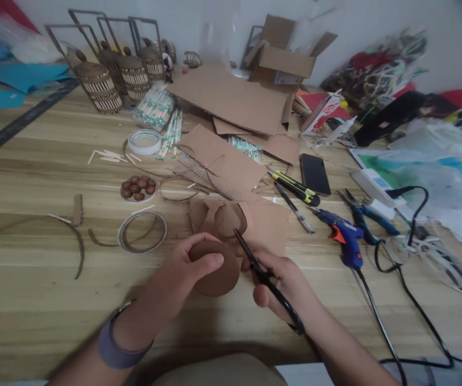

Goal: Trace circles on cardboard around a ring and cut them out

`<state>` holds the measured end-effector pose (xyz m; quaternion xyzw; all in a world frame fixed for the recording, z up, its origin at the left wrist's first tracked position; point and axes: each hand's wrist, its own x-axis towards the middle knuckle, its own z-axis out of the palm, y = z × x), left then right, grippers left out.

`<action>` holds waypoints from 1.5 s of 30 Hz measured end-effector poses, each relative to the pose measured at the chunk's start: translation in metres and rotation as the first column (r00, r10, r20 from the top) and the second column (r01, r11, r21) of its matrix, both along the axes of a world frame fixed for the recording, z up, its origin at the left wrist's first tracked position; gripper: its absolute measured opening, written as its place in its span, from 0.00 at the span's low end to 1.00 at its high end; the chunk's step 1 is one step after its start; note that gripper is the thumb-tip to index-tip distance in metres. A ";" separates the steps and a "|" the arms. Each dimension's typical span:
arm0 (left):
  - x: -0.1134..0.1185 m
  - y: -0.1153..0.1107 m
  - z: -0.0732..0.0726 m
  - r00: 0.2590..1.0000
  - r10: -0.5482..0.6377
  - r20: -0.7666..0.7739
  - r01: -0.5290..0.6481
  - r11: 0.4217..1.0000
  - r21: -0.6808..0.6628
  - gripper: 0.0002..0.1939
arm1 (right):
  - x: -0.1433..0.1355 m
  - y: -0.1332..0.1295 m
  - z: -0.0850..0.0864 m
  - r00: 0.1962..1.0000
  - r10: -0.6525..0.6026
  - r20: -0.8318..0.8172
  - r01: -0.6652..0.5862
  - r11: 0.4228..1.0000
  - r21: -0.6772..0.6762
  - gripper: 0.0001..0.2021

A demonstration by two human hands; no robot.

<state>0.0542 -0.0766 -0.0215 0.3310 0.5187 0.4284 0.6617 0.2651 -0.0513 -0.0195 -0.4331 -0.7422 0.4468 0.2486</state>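
A round brown cardboard disc (218,276) is held in my left hand (178,268), with the thumb lying on its upper face. My right hand (281,284) grips black scissors (269,281), whose blades point up and left, just right of the disc's edge. Beyond both hands lies a cardboard sheet (269,228) with curved cut-outs near its left end. To the left of my left hand are a tape ring (142,231) and a dish of round brown nuts or balls (138,187).
On the right lie a blue glue gun (347,236) with its black cable, pliers (363,214), a yellow-black cutter (295,187) and a phone (315,174). Large cardboard sheets (231,99), an open box (283,61) and small lantern-like pieces (98,88) stand farther back.
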 end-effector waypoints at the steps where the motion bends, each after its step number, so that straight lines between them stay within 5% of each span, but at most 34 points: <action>1: 0.000 0.001 0.000 1.000 -0.001 -0.022 0.001 1.000 0.001 0.11 | 0.001 0.001 0.001 1.000 0.007 0.012 -0.008 1.000 0.019 0.36; 9: 0.001 0.003 0.005 0.985 -0.046 -0.167 0.067 0.990 0.123 0.09 | 0.008 0.000 0.010 0.961 0.090 0.261 -0.148 0.966 0.210 0.29; 15: 0.000 0.001 0.001 0.980 -0.060 -0.188 0.092 0.982 0.164 0.07 | 0.009 0.000 0.014 0.944 0.071 0.321 -0.205 0.891 0.406 0.31; 24: 0.001 0.000 0.004 0.974 -0.087 -0.209 0.124 0.977 0.172 0.07 | 0.006 -0.004 0.014 0.956 0.086 0.279 -0.193 0.903 0.385 0.31; 32: 0.000 0.001 0.001 0.979 -0.094 -0.180 0.124 0.978 0.166 0.06 | 0.004 -0.007 0.008 0.944 0.015 0.329 -0.194 0.832 0.519 0.31; 35: 0.002 0.003 0.004 0.981 -0.075 -0.179 0.104 0.982 0.160 0.06 | 0.003 -0.005 0.006 0.975 0.049 0.216 -0.133 0.910 0.393 0.30; 39: 0.004 0.004 0.009 0.980 0.063 -0.189 -0.047 0.995 0.089 0.09 | 0.000 0.000 0.005 0.998 -0.037 -0.042 0.036 0.999 -0.023 0.32; 42: 0.005 0.004 0.011 0.970 0.142 -0.200 -0.129 0.989 0.072 0.10 | -0.004 0.001 0.004 0.978 -0.148 -0.149 0.090 0.936 -0.341 0.33; 45: 0.008 0.002 0.007 0.990 0.054 -0.133 -0.045 0.996 0.072 0.10 | -0.011 0.000 0.001 0.955 -0.196 -0.223 0.066 0.872 -0.485 0.26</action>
